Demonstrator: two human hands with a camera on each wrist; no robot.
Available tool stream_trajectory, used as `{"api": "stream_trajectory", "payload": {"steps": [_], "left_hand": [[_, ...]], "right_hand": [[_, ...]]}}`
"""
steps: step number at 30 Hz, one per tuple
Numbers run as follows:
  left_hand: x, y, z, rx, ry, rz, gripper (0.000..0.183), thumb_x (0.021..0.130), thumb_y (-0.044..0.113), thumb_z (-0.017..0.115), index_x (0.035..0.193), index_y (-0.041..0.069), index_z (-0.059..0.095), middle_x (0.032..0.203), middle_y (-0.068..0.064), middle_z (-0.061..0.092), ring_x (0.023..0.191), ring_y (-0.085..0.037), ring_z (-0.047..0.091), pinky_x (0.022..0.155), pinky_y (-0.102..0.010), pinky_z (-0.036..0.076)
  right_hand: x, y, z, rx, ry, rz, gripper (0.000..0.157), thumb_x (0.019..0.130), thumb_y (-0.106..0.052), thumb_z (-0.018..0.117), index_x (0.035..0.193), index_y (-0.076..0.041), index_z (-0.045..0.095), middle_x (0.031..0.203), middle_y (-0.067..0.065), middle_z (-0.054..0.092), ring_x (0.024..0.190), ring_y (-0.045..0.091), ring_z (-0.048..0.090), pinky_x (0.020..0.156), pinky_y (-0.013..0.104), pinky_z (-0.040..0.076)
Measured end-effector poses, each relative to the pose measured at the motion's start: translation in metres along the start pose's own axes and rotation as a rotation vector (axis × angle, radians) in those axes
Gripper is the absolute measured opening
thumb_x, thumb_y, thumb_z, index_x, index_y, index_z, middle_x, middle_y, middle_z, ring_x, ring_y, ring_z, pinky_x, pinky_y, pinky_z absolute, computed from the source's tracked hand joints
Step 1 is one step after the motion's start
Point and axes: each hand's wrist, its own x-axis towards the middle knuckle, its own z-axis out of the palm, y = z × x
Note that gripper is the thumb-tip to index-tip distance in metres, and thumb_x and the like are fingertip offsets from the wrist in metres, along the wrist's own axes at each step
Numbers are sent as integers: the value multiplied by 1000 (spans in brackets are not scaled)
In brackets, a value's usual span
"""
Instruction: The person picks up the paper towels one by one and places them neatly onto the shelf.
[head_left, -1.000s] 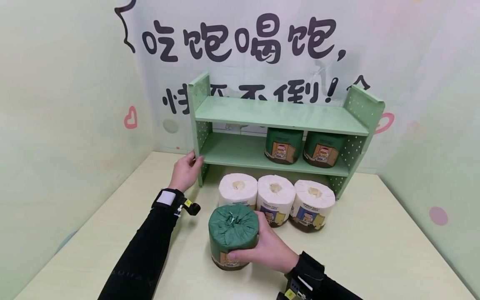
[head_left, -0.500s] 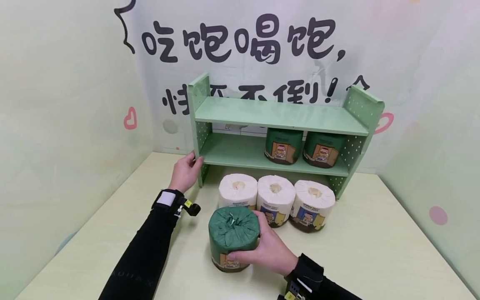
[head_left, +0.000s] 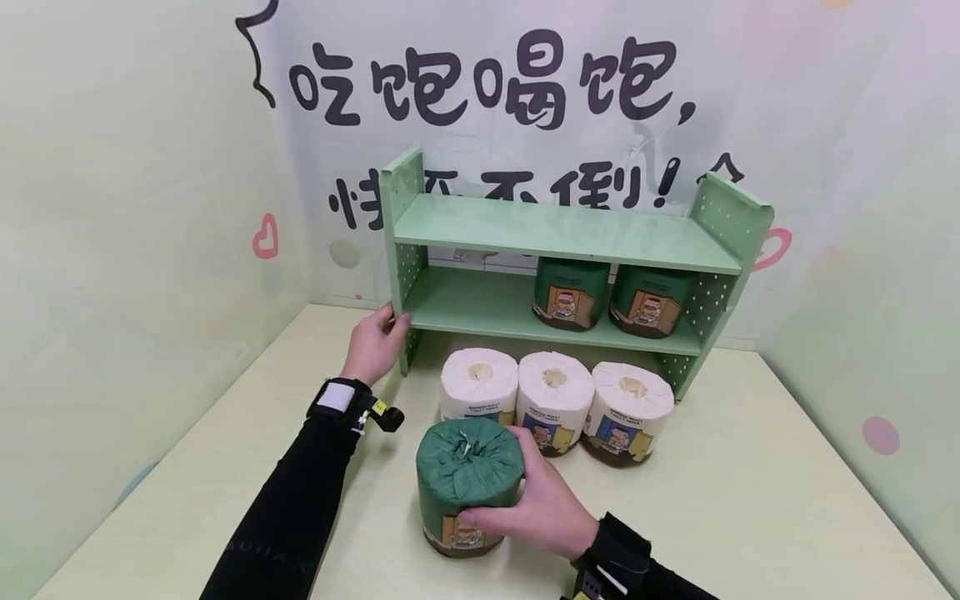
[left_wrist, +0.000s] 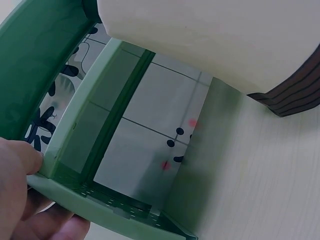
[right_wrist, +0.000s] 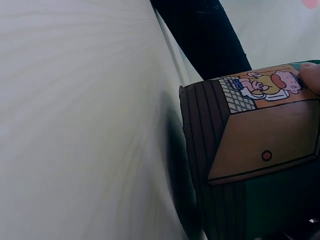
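Observation:
My right hand [head_left: 543, 508] grips a green-wrapped toilet roll [head_left: 467, 467] from its right side, thumb on the front. In the right wrist view, the roll's printed side [right_wrist: 265, 145] shows above the pale table with a dark shadow by its base; a gap there is hard to judge. At the rack's left end my left hand [head_left: 372, 346] pinches the side panel of a green two-tier shelf [head_left: 562, 229], with the thumb [left_wrist: 27, 155] on one face and fingers curled below. Two green toilet rolls [head_left: 572, 293] stand on the lower tier, towards the right.
Three white toilet rolls [head_left: 555, 387] stand in a row on the table [head_left: 750, 500] before the shelf, the left one partly hidden by the green roll. A lettered backdrop [head_left: 480, 83] rises behind, with pale walls at both sides.
The right hand and green roll have come slightly towards me, and the roll looks a little larger. The left hand keeps its hold on the shelf; the head view has shifted slightly.

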Motion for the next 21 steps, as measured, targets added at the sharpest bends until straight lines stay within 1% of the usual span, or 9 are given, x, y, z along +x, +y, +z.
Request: {"api": "stream_trajectory", "payload": {"steps": [4, 7, 11, 16, 21], "left_hand": [[0, 1, -1, 2, 0, 3, 45, 106, 27, 53, 145, 6, 47, 133, -22, 54, 114, -28, 56, 89, -45, 54], [1, 1, -1, 2, 9, 10, 44, 105, 26, 53, 144, 6, 49, 132, -21, 55, 113, -28, 57, 88, -45, 55], [1, 1, 0, 11, 21, 24, 42, 105, 25, 54, 142, 6, 51, 130, -21, 57, 110, -27, 59, 86, -45, 56], [0, 1, 0, 1, 22, 24, 41, 105, 23, 54, 142, 5, 51, 130, -21, 57, 111, -27, 58, 86, -45, 56], [0, 0, 0, -1, 19, 16, 42, 105, 25, 54, 143, 6, 50, 132, -21, 55, 113, -26, 57, 88, -45, 55]], "right_hand": [[-2, -3, -2, -8, 5, -35, 95, 67, -35, 93, 142, -30, 34, 133, -12, 52, 122, 10, 45, 105, 55, 32], [-3, -8, -4, 0, -1, -65, 94, 69, -34, 93, 142, -27, 35, 133, -11, 52, 122, 11, 45, 105, 56, 32], [-5, -14, -7, -8, 1, -85, 93, 69, -35, 93, 142, -27, 36, 133, -10, 52, 122, 12, 46, 104, 57, 32], [-6, -22, -10, -36, 4, -108, 93, 69, -38, 92, 142, -28, 36, 132, -11, 53, 121, 12, 46, 104, 57, 33], [-6, -31, -13, -11, -9, -154, 90, 70, -34, 92, 141, -26, 38, 132, -9, 54, 121, 13, 47, 104, 54, 34]]}}
